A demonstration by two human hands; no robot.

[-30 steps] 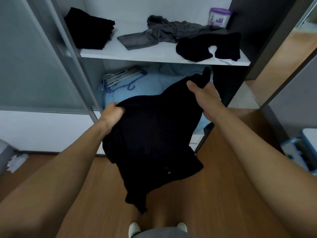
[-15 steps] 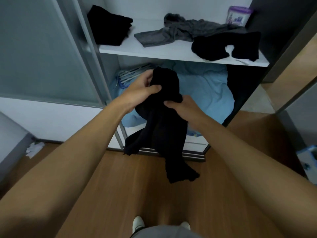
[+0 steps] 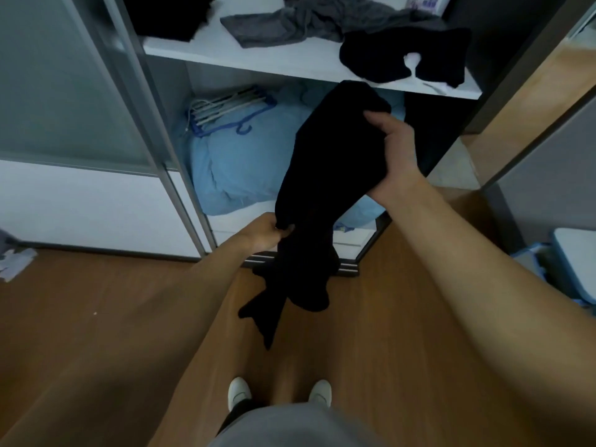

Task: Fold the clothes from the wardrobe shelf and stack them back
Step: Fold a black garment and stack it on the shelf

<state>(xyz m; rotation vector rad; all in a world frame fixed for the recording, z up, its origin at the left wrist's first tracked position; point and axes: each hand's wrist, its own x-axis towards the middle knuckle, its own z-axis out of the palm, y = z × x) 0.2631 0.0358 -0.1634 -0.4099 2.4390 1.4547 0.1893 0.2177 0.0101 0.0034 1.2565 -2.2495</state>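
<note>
A black garment (image 3: 322, 175) hangs folded lengthwise in front of the open wardrobe. My right hand (image 3: 395, 156) grips its upper end, just below the white shelf (image 3: 290, 62). My left hand (image 3: 267, 233) pinches its left edge lower down, and the loose tail dangles over the floor. On the shelf lie a folded black pile (image 3: 167, 14) at the left, a crumpled grey garment (image 3: 306, 21) in the middle and a loose black garment (image 3: 403, 53) at the right.
Below the shelf sit light blue bedding (image 3: 245, 162) and a bundle of hangers (image 3: 225, 108). A sliding door frame (image 3: 154, 124) stands to the left. A purple-and-white container (image 3: 425, 1) is at the shelf's back right. A blue-white object (image 3: 564, 269) sits on the wooden floor at right.
My left hand dropped from the garment's top to its lower left edge. My right hand rose and took the upper end, so the garment now hangs stretched long between them.
</note>
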